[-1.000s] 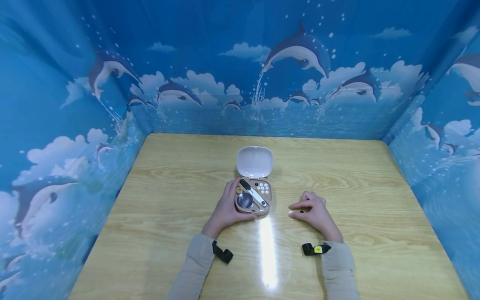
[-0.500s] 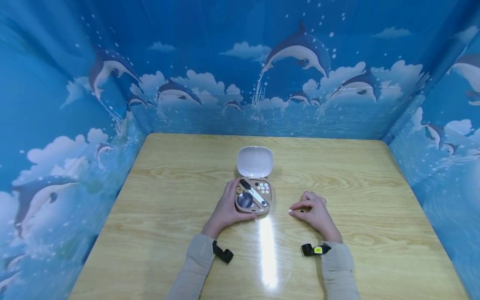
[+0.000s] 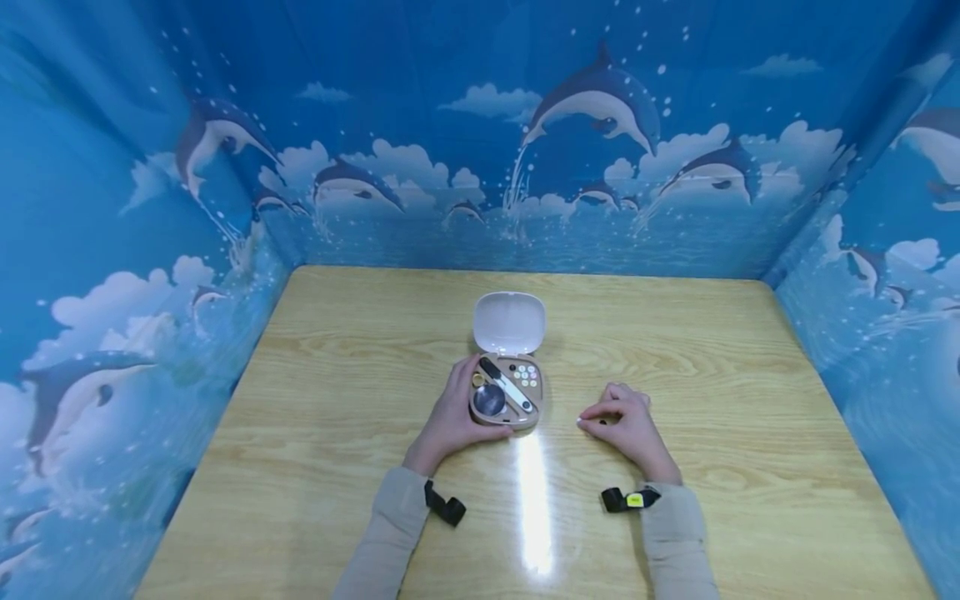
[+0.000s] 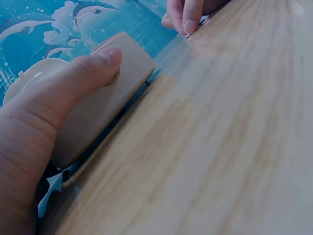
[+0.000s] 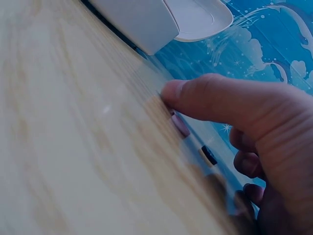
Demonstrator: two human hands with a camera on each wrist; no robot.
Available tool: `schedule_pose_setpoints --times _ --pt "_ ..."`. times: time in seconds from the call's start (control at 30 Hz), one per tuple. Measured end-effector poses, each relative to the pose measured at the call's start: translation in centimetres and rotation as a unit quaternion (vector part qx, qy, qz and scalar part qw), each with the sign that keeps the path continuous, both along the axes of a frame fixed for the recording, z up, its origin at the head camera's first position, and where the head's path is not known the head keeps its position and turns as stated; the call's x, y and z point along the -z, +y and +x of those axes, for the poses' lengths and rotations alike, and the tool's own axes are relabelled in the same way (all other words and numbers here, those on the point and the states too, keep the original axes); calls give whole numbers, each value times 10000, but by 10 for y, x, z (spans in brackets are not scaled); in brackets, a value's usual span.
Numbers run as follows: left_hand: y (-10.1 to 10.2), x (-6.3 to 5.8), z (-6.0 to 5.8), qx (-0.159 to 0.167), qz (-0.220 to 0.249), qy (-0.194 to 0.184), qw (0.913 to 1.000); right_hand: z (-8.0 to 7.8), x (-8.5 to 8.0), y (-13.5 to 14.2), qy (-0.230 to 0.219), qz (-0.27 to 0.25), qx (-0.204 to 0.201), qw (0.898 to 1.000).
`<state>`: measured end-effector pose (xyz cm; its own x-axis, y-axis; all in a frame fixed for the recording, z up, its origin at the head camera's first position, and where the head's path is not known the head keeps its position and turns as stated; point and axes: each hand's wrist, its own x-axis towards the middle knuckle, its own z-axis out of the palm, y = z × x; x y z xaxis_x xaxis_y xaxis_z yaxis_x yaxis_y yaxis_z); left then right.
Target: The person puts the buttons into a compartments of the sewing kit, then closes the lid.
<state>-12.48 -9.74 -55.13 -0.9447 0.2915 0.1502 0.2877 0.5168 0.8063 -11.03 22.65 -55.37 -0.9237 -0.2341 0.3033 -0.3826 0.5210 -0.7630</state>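
While the left hand [image 3: 453,412] holds the box [image 3: 534,422] by its left side, its thumb pressed to the near wall, its other fingers are out of sight in the left wrist view. The box sits on the table [image 3: 337,400], with its lid [image 3: 510,322] up at the back. Inside are a white stick [image 3: 517,395] with a black end, a gold ring [image 3: 477,380], some buttons [image 3: 526,376] and a dark round thing [image 3: 489,400], too shiny to make out. Right of the box, and apart from it, the right hand [image 3: 626,421] pinches a white bit [image 3: 578,420] with its thumb and a finger. Just a sliver of the white bit shows, so its shape is hard to tell. A black bit [image 5: 209,154] lies on the table by the right hand, too small to name. In the right wrist view, the top edge cuts off much of the box. Both sleeves [image 3: 393,517] run off the bottom of the head view.
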Motion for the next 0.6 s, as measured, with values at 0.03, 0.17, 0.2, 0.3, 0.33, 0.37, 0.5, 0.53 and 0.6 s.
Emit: schedule_pose_setpoints --times 0.03,0.17,0.2,0.3,0.33,0.37,0.5,0.53,0.6 --pt "0 0 0 2 -5 10 10000 0 0 0 11 8 -3 10000" --pt "0 0 0 8 -22 4 10000 0 -1 0 22 32 1 10000" --pt "0 0 0 8 -25 5 10000 0 -1 0 3 37 7 10000" --pt "0 0 0 2 -26 -16 10000 0 -3 -1 -131 69 43 9999" --pt "0 -1 0 -4 -26 -22 10000 0 -5 -1 -187 79 54 9998" --pt "0 -1 0 -5 -25 -24 10000 0 -6 -2 -247 68 62 9997" --pt "1 -1 0 -2 -39 -19 10000 0 -11 -2 -461 6 82 9989" --pt "1 -1 0 -1 -42 -16 10000 -1 -13 -2 -503 -26 85 9987" --pt "1 -1 0 -2 -49 -21 10000 -2 -15 -1 -558 -70 93 9984"
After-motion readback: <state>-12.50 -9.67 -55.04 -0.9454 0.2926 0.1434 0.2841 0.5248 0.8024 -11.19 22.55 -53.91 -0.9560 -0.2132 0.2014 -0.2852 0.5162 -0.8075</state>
